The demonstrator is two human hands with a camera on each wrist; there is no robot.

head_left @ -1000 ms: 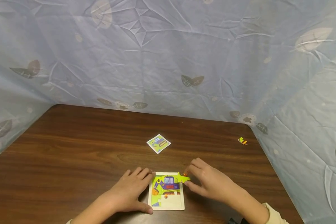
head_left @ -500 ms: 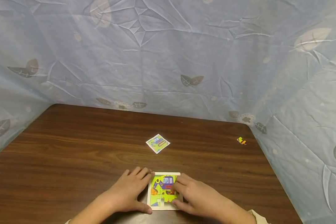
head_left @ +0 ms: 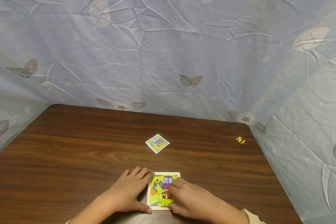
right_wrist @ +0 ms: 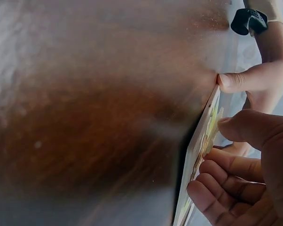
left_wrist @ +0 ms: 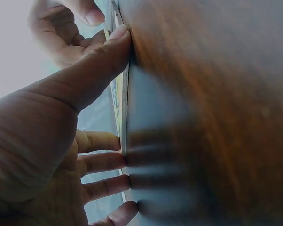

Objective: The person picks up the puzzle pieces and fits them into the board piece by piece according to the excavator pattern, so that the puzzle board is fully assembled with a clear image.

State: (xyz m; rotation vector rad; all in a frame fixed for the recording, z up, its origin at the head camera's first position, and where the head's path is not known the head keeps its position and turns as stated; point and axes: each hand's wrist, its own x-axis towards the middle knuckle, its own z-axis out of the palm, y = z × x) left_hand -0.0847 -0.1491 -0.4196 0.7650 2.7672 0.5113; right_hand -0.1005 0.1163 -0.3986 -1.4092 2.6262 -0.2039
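A square jigsaw puzzle board [head_left: 168,173] with a pale rim and an excavator picture lies at the table's near edge. My left hand [head_left: 128,189] rests along its left side, thumb at the lower corner and fingers near the upper one. In the left wrist view those fingers [left_wrist: 101,162] are fairly straight against the board's edge. Over the lower right part, my right hand [head_left: 194,199] pinches a green puzzle piece [head_left: 164,203] between thumb and fingers. The right wrist view has this puzzle piece [right_wrist: 217,126] slightly tilted above the board, its underside hidden.
A small square picture card [head_left: 157,143] of the excavator lies beyond the board on the brown wooden table [head_left: 86,149]. One or more loose puzzle pieces [head_left: 240,140] lie at the far right. Patterned cloth [head_left: 162,62] surrounds the table's back and sides.
My right hand has carried the green piece from the board's upper right edge down and left over its lower right part. My left hand stays at the left side.
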